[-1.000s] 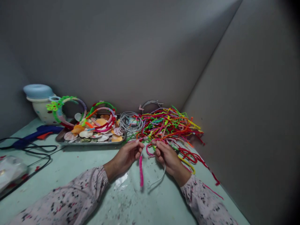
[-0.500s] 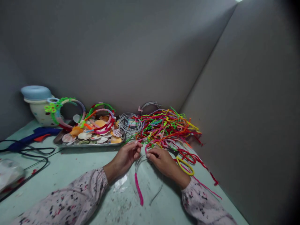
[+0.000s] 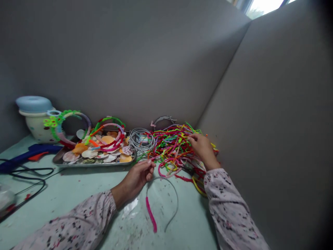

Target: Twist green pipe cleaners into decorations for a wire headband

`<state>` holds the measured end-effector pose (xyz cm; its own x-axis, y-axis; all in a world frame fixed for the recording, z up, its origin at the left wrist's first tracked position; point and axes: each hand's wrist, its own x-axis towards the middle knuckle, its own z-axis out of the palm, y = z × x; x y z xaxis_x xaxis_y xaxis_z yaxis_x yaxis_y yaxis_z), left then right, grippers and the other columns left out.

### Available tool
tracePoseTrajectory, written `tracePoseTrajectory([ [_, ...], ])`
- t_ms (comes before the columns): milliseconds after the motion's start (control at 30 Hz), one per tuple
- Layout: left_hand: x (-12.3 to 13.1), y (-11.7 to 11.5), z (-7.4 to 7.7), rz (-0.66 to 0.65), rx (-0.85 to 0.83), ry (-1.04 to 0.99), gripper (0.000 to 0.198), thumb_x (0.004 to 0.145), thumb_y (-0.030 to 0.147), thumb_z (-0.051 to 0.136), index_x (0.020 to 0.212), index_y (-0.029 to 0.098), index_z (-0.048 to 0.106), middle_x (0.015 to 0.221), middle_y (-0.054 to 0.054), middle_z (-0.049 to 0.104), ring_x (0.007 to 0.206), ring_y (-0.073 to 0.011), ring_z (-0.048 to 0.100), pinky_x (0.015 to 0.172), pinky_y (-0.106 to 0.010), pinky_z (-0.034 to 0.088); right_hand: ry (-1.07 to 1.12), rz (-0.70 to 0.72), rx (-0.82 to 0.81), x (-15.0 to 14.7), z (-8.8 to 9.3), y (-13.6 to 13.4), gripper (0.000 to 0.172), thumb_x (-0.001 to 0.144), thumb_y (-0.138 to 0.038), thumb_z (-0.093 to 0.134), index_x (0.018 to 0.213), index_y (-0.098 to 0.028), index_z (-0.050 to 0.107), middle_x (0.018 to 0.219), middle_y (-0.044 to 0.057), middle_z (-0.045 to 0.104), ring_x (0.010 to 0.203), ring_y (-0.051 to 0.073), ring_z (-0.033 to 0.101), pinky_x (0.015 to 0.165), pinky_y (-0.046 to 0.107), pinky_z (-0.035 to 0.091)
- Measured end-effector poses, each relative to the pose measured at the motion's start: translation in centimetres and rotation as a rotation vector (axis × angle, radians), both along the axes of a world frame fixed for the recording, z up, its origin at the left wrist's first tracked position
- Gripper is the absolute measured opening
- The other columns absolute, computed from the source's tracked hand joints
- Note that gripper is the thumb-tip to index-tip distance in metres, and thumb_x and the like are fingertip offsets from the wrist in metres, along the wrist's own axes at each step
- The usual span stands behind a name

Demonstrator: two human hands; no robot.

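My left hand (image 3: 139,176) is closed in a pinch just above the table. A bit of pink fuzzy stem shows by its fingertips, but what it grips is unclear. Beside those fingers is a grey wire headband (image 3: 177,198), its left end wrapped in a magenta fuzzy sleeve (image 3: 151,216). My right hand (image 3: 204,149) reaches over the heap of coloured pipe cleaners (image 3: 171,142), thumb and fingertips pinched together on strands there. Which strand it has is hidden.
A metal tray (image 3: 96,164) of seashells (image 3: 106,156) carries finished fuzzy headbands (image 3: 88,119). Behind lie coiled wire headbands (image 3: 142,139). At left are a blue glue gun (image 3: 31,156), a black cable (image 3: 39,187) and a lidded jar (image 3: 37,121). Grey walls enclose the table.
My right hand has left the wire headband and moved up and right to the pipe cleaner heap. My left hand has stayed near the headband. The view has shifted slightly.
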<state>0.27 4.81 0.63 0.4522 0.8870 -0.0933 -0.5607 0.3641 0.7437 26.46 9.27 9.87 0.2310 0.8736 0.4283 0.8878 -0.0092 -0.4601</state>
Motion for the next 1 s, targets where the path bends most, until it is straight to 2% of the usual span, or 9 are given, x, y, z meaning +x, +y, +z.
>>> tracePoseTrajectory([
  [67, 0.0, 0.0, 0.1, -0.005, 0.000, 0.027, 0.014, 0.081, 0.022, 0.067, 0.081, 0.008, 0.066, 0.070, -0.001, 0.054, 0.054, -0.0049, 0.048, 0.047, -0.014, 0.038, -0.083, 0.035, -0.164, 0.4, -1.1, 1.0, 0.022, 0.084, -0.024, 0.054, 0.088, -0.017, 0.074, 0.086, 0.007, 0.074, 0.077, 0.018, 0.064, 0.069, 0.027, 0.042],
  [100, 0.1, 0.0, 0.2, -0.016, 0.004, 0.042, 0.015, 0.080, 0.023, 0.067, 0.081, 0.008, 0.066, 0.069, -0.001, 0.053, 0.053, -0.0046, 0.047, 0.047, -0.014, 0.037, -0.091, 0.045, -0.194, 0.4, -1.9, 1.3, 0.019, 0.082, -0.022, 0.057, 0.084, -0.017, 0.075, 0.082, 0.007, 0.074, 0.074, 0.017, 0.064, 0.067, 0.026, 0.041],
  [167, 0.1, -0.1, 0.4, -0.022, 0.014, 0.060, 0.014, 0.080, 0.023, 0.067, 0.081, 0.008, 0.066, 0.069, -0.001, 0.053, 0.053, -0.0043, 0.047, 0.047, -0.014, 0.036, -0.092, 0.046, -0.209, 0.3, -3.3, 1.7, 0.014, 0.077, -0.018, 0.061, 0.080, -0.017, 0.075, 0.079, 0.008, 0.074, 0.074, 0.018, 0.064, 0.066, 0.025, 0.041],
  [233, 0.1, -0.2, 0.6, -0.021, 0.020, 0.074, 0.015, 0.080, 0.023, 0.068, 0.081, 0.009, 0.065, 0.069, -0.001, 0.053, 0.052, -0.0040, 0.046, 0.046, -0.014, 0.034, -0.082, 0.046, -0.206, 0.1, -4.4, 1.9, 0.014, 0.076, -0.020, 0.064, 0.084, -0.019, 0.075, 0.082, 0.008, 0.074, 0.077, 0.018, 0.065, 0.068, 0.024, 0.042],
  [333, 0.2, -0.4, 0.9, -0.032, 0.028, 0.089, 0.014, 0.078, 0.022, 0.068, 0.081, 0.009, 0.065, 0.070, 0.000, 0.052, 0.053, -0.0041, 0.045, 0.046, -0.014, 0.034, -0.062, 0.059, -0.179, 0.0, -5.1, 2.1, 0.018, 0.079, -0.022, 0.062, 0.092, -0.021, 0.074, 0.090, 0.006, 0.074, 0.082, 0.017, 0.065, 0.072, 0.024, 0.043],
  [467, 0.2, -0.4, 0.9, -0.042, 0.042, 0.100, 0.012, 0.078, 0.020, 0.068, 0.077, 0.009, 0.063, 0.069, 0.000, 0.051, 0.054, -0.0051, 0.045, 0.046, -0.014, 0.034, 0.026, 0.078, -0.146, 0.1, -4.9, 2.4, 0.018, 0.082, -0.024, 0.057, 0.085, -0.020, 0.074, 0.087, 0.006, 0.074, 0.080, 0.017, 0.064, 0.074, 0.025, 0.042],
  [633, 0.0, -0.2, 0.3, -0.040, 0.050, 0.082, 0.013, 0.078, 0.021, 0.070, 0.080, 0.009, 0.064, 0.072, -0.001, 0.052, 0.056, -0.0050, 0.045, 0.047, -0.014, 0.035, 0.118, 0.056, -0.137, 0.3, -4.3, 2.7, 0.021, 0.082, -0.027, 0.054, 0.079, -0.017, 0.072, 0.083, 0.007, 0.073, 0.078, 0.018, 0.063, 0.069, 0.026, 0.041],
  [833, -0.1, 0.0, -0.3, -0.039, 0.067, 0.080, 0.014, 0.079, 0.022, 0.070, 0.081, 0.009, 0.066, 0.072, -0.002, 0.054, 0.057, -0.0056, 0.046, 0.048, -0.015, 0.035, 0.307, 0.110, -0.116, 0.4, -3.7, 2.5, 0.019, 0.077, -0.026, 0.051, 0.082, -0.017, 0.067, 0.077, 0.004, 0.069, 0.067, 0.015, 0.059, 0.062, 0.024, 0.042],
  [1000, 0.0, -0.1, -0.1, -0.030, 0.062, 0.070, 0.012, 0.077, 0.020, 0.071, 0.079, 0.009, 0.066, 0.072, -0.002, 0.055, 0.058, -0.0065, 0.048, 0.047, -0.016, 0.036, 0.461, 0.166, -0.104, 0.7, -2.6, 2.2, 0.020, 0.070, -0.028, 0.053, 0.080, -0.016, 0.065, 0.074, 0.003, 0.067, 0.062, 0.014, 0.056, 0.059, 0.025, 0.043],
])
